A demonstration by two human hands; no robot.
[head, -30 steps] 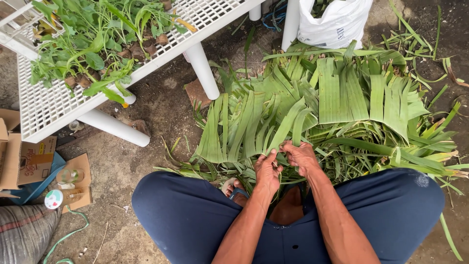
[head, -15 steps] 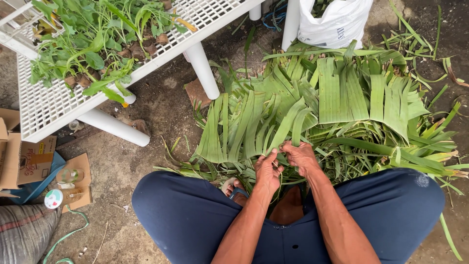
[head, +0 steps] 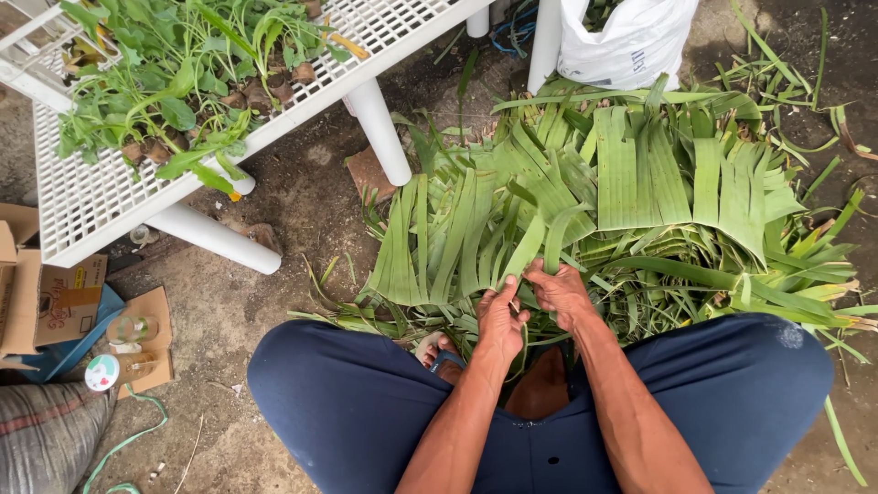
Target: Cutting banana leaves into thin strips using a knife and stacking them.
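Item: long green leaf strip, centre of frame, atop leaf pile. Left hand & right hand both pinched shut on its near end. Prob. light, limp, tears lengthwise; hold near base w/ fingertips, not mid-blade

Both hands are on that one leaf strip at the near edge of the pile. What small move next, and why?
Probably draw the leaf strip toward the lap, clear of the pile of cut leaves. The left hand and right hand both pinch its near end, while its far end seems to lie loosely on top of the pile.
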